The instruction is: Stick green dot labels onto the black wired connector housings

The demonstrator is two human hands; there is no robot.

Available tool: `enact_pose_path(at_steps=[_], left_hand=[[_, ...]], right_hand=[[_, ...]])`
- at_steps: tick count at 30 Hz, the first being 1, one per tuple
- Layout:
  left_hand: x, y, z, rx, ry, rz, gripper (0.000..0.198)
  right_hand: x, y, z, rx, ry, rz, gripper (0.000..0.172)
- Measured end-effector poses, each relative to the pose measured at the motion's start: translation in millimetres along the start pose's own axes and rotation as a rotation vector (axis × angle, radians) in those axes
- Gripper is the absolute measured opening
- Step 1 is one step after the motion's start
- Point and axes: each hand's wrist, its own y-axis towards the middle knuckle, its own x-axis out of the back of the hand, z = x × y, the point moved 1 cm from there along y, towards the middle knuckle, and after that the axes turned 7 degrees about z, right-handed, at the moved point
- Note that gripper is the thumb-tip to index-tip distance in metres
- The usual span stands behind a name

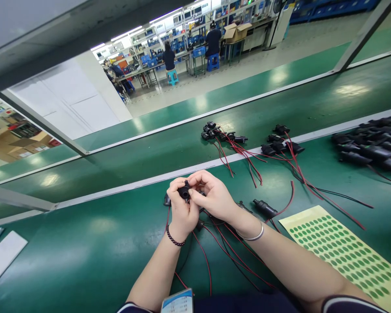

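Note:
Both hands meet over the green bench around a small black pump-like part [184, 191] with a round opening facing me. My left hand [182, 208] wraps it from the left, its fingers closed. My right hand [211, 193] pinches it from the right, thumb and fingertips pressed on its side. The fingers cover much of the part. Around and under my hands lie more black parts with red and black wires, one [265, 208] just right of my right wrist. By my right forearm is a yellow sheet of round green stickers [339, 248].
Two groups of wired black parts [210, 130] [275, 143] lie farther back. A big pile of them [371, 145] sits at the right. White pads [6, 254] lie far left. A metal post [42, 126] rises at the left. People [168, 56] sit at benches beyond.

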Motion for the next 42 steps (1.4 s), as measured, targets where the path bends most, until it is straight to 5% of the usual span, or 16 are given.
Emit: enact_pose_path(at_steps=[7, 16, 25, 30, 42], left_hand=[[-3.2, -0.8, -3.8, 0.076, -0.094, -0.020, 0.018], [-5.5, -2.3, 1.0, -0.021, -0.063, -0.053, 0.022], [0.7, 8.1, -2.4, 0.433, -0.628, -0.078, 0.029], [6.6, 17.0, -3.6, 0.473, -0.832, -0.073, 0.022], [6.4, 21.8, -9.0, 0.618, -0.978, -0.155, 0.019]], right_hand=[[0.7, -0.6, 3.3, 0.010, -0.034, 0.021, 0.014], [0.8, -0.5, 4.6, -0.024, 0.078, 0.027, 0.012], [12.9, 4.4, 6.6, -0.100, 0.140, 0.063, 0.021], [24.2, 6.0, 5.8, -0.066, 0.036, -0.042, 0.025], [22.4, 5.6, 10.3, -0.009, -0.082, -0.048, 0.021]])
